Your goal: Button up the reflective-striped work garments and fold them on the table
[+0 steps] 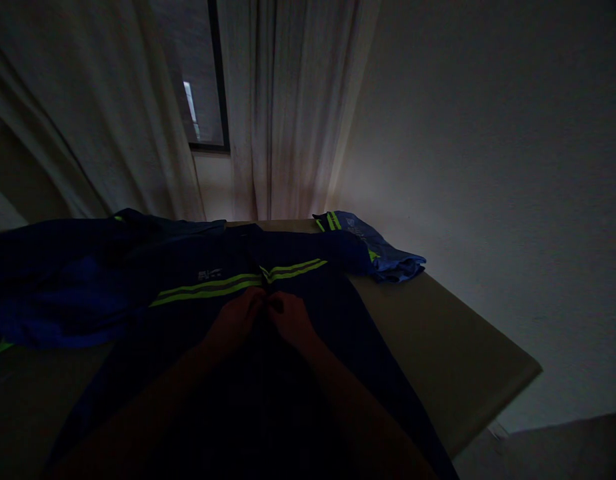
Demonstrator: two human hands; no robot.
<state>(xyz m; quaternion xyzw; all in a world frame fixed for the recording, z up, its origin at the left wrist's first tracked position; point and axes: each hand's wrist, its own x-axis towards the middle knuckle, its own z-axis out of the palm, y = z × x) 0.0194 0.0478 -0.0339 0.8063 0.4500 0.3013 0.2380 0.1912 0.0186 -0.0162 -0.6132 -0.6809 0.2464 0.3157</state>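
A dark blue jacket (298, 267) with bright yellow-green chest stripes lies spread on a beige table (448, 347). My left hand (235, 320) and my right hand (291, 319) meet at the middle of the jacket's front, just below the stripes. Both hands have their fingers curled and pinched on the jacket's centre opening. The scene is very dark, so what exactly the fingertips grip is hard to make out.
More blue cloth (53, 293) is heaped at the table's left. A lighter blue folded garment (383, 253) lies at the far right corner. White curtains (288, 107) and a window (193, 73) stand behind; a plain wall (488, 133) is at the right.
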